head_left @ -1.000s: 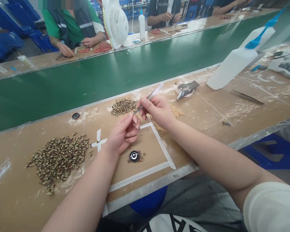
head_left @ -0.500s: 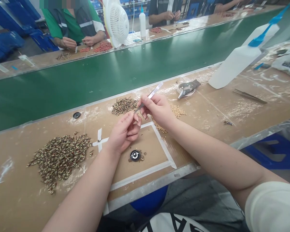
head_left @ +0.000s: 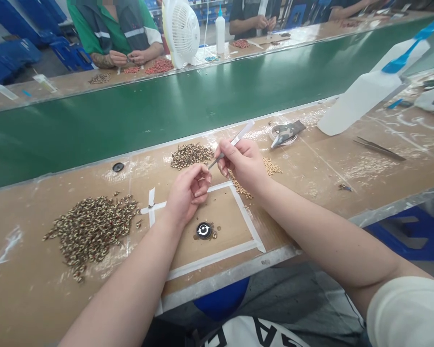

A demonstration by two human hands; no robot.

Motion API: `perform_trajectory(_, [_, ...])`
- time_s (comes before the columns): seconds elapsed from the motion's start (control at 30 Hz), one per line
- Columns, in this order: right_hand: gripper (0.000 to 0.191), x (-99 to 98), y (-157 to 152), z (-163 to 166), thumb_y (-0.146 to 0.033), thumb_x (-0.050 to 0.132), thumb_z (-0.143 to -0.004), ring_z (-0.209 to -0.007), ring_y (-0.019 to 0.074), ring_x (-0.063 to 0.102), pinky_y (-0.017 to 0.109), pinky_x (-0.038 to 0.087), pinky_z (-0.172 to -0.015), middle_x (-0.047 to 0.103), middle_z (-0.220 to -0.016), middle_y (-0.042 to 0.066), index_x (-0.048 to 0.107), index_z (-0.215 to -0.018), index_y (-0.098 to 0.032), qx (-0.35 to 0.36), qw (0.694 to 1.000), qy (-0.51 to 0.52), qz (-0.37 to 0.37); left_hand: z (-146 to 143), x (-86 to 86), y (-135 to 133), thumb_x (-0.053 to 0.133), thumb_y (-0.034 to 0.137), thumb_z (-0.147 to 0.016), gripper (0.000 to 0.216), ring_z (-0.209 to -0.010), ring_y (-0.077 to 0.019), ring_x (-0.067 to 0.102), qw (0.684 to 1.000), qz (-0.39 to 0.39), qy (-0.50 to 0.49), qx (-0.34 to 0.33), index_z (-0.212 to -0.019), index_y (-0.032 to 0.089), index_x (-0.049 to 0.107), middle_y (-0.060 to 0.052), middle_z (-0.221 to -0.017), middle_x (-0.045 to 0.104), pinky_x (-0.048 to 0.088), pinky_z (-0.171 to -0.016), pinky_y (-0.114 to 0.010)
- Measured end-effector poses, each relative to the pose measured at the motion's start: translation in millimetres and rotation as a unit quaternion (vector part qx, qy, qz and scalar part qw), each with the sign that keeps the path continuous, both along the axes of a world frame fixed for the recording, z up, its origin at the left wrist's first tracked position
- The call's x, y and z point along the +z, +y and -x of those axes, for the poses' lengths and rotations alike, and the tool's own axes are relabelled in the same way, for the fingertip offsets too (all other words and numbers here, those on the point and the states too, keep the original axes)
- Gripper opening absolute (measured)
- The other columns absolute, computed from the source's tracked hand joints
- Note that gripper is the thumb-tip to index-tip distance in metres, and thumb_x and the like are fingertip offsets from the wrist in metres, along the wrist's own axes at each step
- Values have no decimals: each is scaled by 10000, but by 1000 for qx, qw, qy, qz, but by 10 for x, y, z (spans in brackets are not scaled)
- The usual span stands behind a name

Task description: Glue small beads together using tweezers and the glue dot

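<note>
My right hand [head_left: 244, 166] grips a pair of tweezers [head_left: 243, 132] like a pen, their tip slanting down to my left fingertips. My left hand [head_left: 188, 190] is closed in a pinch at that tip; whatever it holds is too small to make out. Below the hands, a small round black dish [head_left: 204, 230] with shiny dark liquid rests inside a white tape outline [head_left: 243, 207]. Behind my fingers lies a pile of small dark-and-cream pieces [head_left: 191, 155]. Tan beads [head_left: 271, 166] are spread partly behind my right hand.
A larger heap of dark-and-cream pieces [head_left: 94, 226] lies left, with a black lid [head_left: 118, 166] beyond. To the right are a camouflage-patterned pouch [head_left: 288, 132], white squeeze bottles [head_left: 361, 96] and other tweezers [head_left: 379, 148]. A green belt [head_left: 148, 111] separates me from people working opposite.
The view has shifted slightly, moving the scene rightward. My hands stay close together, with the tweezers still at my left fingertips. Opposite, the green-sleeved person's hands have come closer together.
</note>
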State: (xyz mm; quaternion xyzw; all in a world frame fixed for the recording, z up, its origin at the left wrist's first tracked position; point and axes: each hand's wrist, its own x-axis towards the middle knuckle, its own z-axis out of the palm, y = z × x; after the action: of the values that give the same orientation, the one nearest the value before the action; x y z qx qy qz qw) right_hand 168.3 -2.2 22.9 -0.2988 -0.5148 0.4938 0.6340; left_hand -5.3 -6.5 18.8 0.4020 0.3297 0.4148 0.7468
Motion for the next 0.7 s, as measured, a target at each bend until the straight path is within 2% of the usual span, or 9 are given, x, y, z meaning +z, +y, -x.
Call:
perform_trajectory(0.13, [431, 2, -101, 5, -545, 734, -1011, -427, 77, 547, 215, 416, -401, 624, -573, -32, 719, -790, -175, 103, 993, -53, -29, -29, -47, 31, 794, 301, -874, 175, -434, -30, 367, 995, -56, 38, 77, -1003, 184, 777, 9, -784, 663, 206, -364, -168])
perform_trajectory(0.27, [402, -5, -243, 87, -467, 722, -1038, -465, 80, 557, 219, 419, -451, 623, -583, -31, 720, -776, -162, 197, 964, -154, -95, -32, -110, 64, 691, 201, -886, 216, -451, -63, 461, 987, -99, 60, 113, -1071, 187, 801, -15, -793, 717, 298, -399, -212])
perform_trajectory(0.4, [472, -62, -313, 185, -449, 696, -1059, -558, 94, 545, 239, 416, -552, 607, -588, -24, 648, -686, -165, 227, 927, -251, -165, -30, -150, 98, 603, 128, -871, 201, -438, -51, 443, 980, -114, 90, 134, -1008, 199, 732, 0, -800, 696, 288, -400, -202])
perform_trajectory(0.53, [490, -141, -318, 221, -442, 659, -1084, -590, 105, 536, 260, 407, -595, 617, -619, -12, 644, -686, -157, 246, 898, -314, -184, -32, -213, 136, 538, 107, -877, 232, -411, -46, 368, 979, -127, 93, 128, -1056, 225, 626, 38, -748, 613, 231, -394, -183])
perform_trajectory(0.7, [460, -175, -313, 225, -497, 657, -1073, -646, 133, 585, 272, 449, -645, 662, -676, 4, 702, -757, -165, 242, 896, -325, -180, -36, -254, 156, 554, 117, -893, 167, -445, -47, 427, 981, -108, 94, 130, -1024, 196, 620, 2, -811, 655, 286, -423, -188])
